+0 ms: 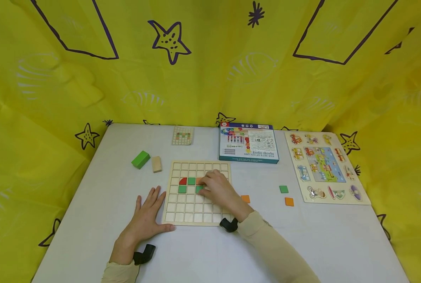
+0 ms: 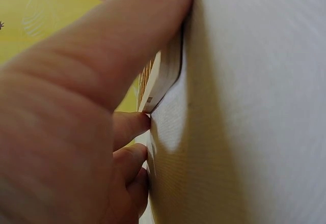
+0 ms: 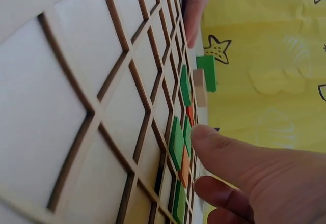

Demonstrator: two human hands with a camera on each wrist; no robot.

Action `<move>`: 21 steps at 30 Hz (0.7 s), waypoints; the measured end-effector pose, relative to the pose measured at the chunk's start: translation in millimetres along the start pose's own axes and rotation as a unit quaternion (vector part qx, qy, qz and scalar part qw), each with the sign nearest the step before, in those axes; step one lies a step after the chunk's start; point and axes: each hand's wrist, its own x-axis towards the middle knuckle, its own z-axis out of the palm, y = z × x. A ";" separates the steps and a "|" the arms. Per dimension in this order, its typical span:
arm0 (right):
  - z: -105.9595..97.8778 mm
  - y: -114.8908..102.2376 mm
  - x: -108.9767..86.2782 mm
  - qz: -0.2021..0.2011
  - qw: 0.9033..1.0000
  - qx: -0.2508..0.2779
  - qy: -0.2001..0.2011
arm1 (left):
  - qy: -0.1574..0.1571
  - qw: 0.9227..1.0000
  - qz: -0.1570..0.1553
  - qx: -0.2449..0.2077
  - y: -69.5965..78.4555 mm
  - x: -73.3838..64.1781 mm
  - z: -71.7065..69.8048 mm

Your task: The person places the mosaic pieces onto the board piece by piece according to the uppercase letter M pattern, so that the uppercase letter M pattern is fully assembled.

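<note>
Orange tile (image 3: 184,169) in grid board (image 1: 189,207), just by right hand (image 1: 220,190), thumb and fingers apart, left hand (image 1: 144,217) spread alongside

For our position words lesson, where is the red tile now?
In the head view, the red tile sits left of centre on the grid board, immediately left of a green tile.

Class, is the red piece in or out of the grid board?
In: the red piece sits within a cell of the grid board, directly beside a green tile.

The grid board (image 1: 189,217) looks like matt wood, the white cover (image 2: 275,81) woven cloth.
</note>
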 end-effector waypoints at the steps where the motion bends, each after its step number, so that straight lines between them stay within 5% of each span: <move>1: -1.3 1.9 -1.4 0.002 1.000 0.004 0.003 | 0.001 1.000 0.000 -0.001 0.2 0.2 -0.1; 11: -16.1 21.7 -17.9 0.015 0.999 0.031 0.029 | 0.010 1.000 0.001 -0.001 2.5 0.1 -0.1; 21: -34.7 46.1 -44.7 0.069 0.996 0.028 0.039 | -0.007 1.000 -0.009 0.000 1.2 -0.3 -0.1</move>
